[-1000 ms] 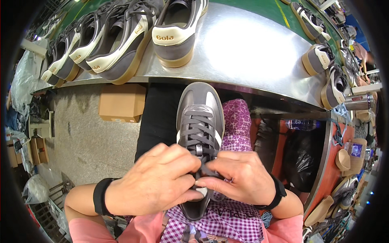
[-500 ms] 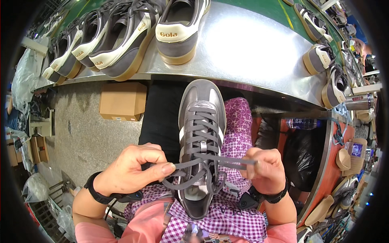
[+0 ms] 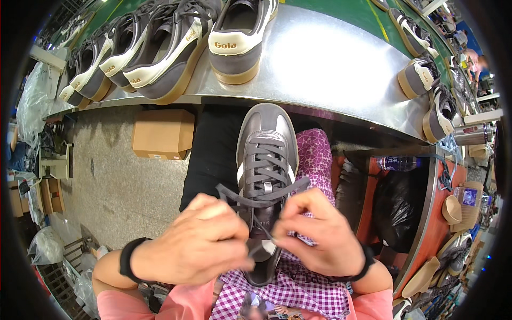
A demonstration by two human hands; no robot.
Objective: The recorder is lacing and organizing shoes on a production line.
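A grey sneaker (image 3: 266,124) with white side stripes lies across my lap, toe pointing away. Its flat grey shoelace (image 3: 264,200) is threaded through the eyelets, and a slack length of it arches over the tongue. My right hand (image 3: 319,234) pinches a strand of lace between thumb and forefinger, over the shoe's opening. Close by on the left, my left hand (image 3: 197,242) is closed, its fingertips blurred, with the same strand running into them. Both hands partly cover the collar and heel.
Several matching sneakers (image 3: 160,58) stand on a metal-edged bench (image 3: 320,58) ahead, with more at its right end. A cardboard box (image 3: 162,134) sits on the floor to the left. A black plastic bag (image 3: 397,205) and a bottle (image 3: 397,162) fill an open compartment at right.
Both hands have come from wide apart to close together and nearer the heel. The lace, crossed and stretched between them before, now hangs in a slack arch over the tongue.
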